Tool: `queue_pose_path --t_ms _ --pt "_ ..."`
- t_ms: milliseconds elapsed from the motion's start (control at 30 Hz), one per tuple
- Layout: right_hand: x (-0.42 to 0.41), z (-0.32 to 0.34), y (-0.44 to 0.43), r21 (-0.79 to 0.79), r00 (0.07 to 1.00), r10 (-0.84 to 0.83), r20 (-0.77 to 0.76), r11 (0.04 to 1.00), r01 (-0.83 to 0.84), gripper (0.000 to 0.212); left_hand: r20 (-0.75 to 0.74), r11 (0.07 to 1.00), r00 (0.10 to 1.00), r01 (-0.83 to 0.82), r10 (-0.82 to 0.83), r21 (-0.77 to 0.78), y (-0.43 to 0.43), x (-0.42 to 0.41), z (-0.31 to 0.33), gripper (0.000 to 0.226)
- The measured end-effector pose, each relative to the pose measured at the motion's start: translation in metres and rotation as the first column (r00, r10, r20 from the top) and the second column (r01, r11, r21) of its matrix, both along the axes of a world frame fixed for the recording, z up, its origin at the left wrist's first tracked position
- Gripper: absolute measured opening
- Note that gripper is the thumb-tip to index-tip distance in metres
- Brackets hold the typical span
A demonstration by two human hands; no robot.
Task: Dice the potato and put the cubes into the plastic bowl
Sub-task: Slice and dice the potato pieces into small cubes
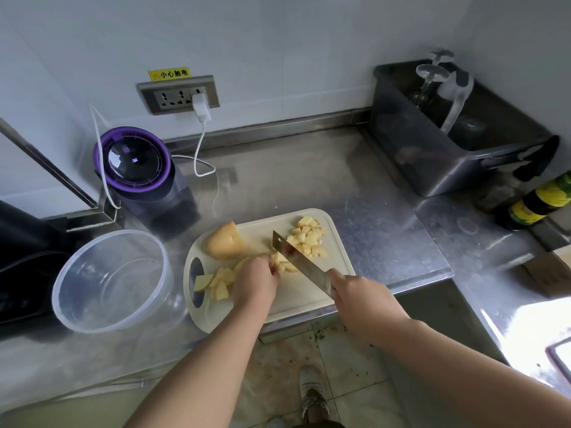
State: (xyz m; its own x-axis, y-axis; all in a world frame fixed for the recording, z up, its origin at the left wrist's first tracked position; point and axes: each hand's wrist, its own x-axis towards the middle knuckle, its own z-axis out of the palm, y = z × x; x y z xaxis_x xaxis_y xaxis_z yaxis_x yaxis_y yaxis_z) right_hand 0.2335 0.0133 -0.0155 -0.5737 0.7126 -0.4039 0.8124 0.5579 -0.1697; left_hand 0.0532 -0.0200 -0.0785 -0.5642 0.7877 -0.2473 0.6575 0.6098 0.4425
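Note:
A pale cutting board [309, 299] lies at the steel counter's front edge. On its far left sits a large uncut potato piece [225, 242]. A heap of diced cubes [309, 237] lies at the far right of the board, and bigger chunks [216, 282] lie by the handle hole. My left hand [255, 281] holds down potato strips [282, 264] with curled fingers. My right hand [355, 296] grips the handle of a cleaver [296, 261], whose blade stands on those strips beside my left fingers. The clear plastic bowl [66, 284] stands left of the board with nothing in it.
A purple-lidded appliance [139, 168] with a white cable stands behind the bowl. A steel tub [432, 168] with glasses sits at the back right, and dark bottles [537, 202] beside it. A black object [18, 257] lies at the far left. My shoe [313, 393] is on the tiled floor.

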Motion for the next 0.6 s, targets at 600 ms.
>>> queue_pose_path --t_ms 600 --pt "-0.003 -0.009 0.000 -0.110 0.998 0.017 0.053 0.994 -0.011 0.013 -0.093 0.939 0.965 0.213 -0.245 -0.269 -0.006 -0.068 0.012 0.028"
